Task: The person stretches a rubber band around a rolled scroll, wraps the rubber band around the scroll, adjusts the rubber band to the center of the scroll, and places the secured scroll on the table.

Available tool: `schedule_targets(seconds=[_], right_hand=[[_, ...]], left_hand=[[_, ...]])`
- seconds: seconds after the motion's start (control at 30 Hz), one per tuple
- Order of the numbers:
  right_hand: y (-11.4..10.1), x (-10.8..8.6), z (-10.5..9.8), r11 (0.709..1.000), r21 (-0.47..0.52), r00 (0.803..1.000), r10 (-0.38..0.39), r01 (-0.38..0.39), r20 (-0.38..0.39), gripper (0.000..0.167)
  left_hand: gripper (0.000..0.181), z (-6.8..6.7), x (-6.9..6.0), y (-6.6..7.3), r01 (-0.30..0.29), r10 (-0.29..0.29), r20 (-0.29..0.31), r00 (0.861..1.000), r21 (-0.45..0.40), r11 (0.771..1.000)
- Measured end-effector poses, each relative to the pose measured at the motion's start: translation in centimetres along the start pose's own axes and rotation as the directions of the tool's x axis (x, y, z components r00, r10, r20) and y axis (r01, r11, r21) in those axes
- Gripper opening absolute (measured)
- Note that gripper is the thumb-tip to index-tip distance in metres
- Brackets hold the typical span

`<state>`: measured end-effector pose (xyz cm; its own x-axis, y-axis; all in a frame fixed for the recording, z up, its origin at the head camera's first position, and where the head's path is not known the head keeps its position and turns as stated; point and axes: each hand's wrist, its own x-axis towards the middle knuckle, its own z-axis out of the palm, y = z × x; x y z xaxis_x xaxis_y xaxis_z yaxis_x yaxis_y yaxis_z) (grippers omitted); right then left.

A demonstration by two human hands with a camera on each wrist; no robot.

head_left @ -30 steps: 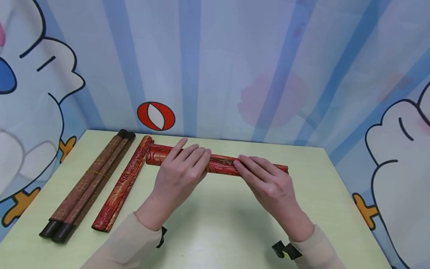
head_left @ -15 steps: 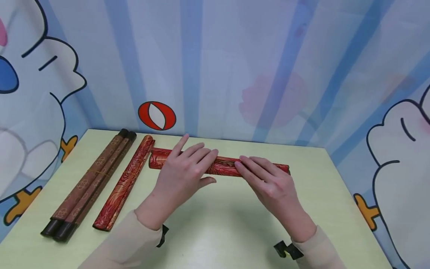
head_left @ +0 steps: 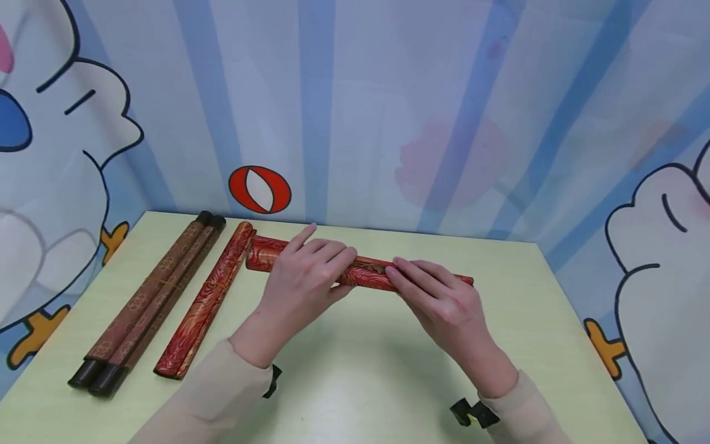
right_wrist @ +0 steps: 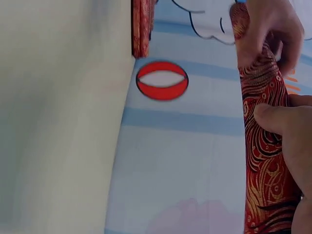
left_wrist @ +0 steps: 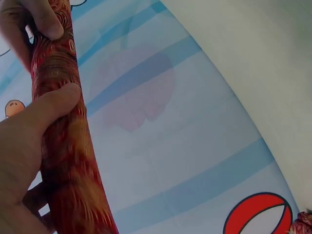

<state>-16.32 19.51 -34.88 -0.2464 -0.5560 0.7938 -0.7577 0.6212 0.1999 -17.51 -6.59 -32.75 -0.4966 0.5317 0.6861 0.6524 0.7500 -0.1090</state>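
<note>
With both hands I hold a rolled red scroll (head_left: 265,253), patterned in gold swirls, crosswise over the far part of the table. My left hand (head_left: 304,279) grips it left of the middle, thumb on the near side and fingers over the far side. Farther right, my right hand (head_left: 446,299) pinches the same scroll between thumb and fingers. The left wrist view shows the left thumb pressed along the roll (left_wrist: 73,151). In the right wrist view, the right thumb lies against the swirled cover (right_wrist: 268,180). The fingers hide parts of the scroll.
Left of the held scroll lies a second red scroll (head_left: 204,302), slanted, with a thin band round it. Beside it are two brown rolls (head_left: 150,302) with black ends, banded together. A printed cloth backdrop (head_left: 366,117) stands behind the pale table (head_left: 344,382).
The left hand lifts its thumb from the scroll, then brings it back against the near side. The scroll's left end dips, then rises slightly. The right hand stays nearly in place.
</note>
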Motion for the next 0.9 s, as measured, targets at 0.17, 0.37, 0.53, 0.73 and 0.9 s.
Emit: schedule_targets(seconds=[0.17,0.37,0.53,0.73,0.9], right_hand=[[-0.1,0.2,0.8,1.0,0.002,0.999,0.006,-0.006,0.051,0.029],[0.5,0.2,1.1,1.0,0.031,0.993,-0.001,-0.003,0.122,0.043],[0.7,0.0,0.8,1.0,0.016,0.994,-0.019,0.017,0.112,0.029],[0.5,0.0,0.7,0.999,0.021,0.994,-0.035,0.033,0.104,0.028],[0.3,0.1,0.8,1.0,0.018,0.996,-0.026,0.024,0.09,0.028]], left_hand=[[0.043,0.5,0.1,-0.2,0.008,-0.007,0.02,1.0,-0.014,1.0],[0.066,-0.2,-1.0,-1.1,0.039,-0.043,0.106,0.993,0.039,0.998],[0.065,-0.9,-1.6,-1.6,0.009,-0.017,0.109,0.994,0.074,0.997],[0.049,-1.4,-0.6,-1.4,0.052,-0.049,0.236,0.971,-0.005,0.999],[0.045,-1.7,0.1,-1.0,0.094,-0.086,0.271,0.959,-0.015,0.995]])
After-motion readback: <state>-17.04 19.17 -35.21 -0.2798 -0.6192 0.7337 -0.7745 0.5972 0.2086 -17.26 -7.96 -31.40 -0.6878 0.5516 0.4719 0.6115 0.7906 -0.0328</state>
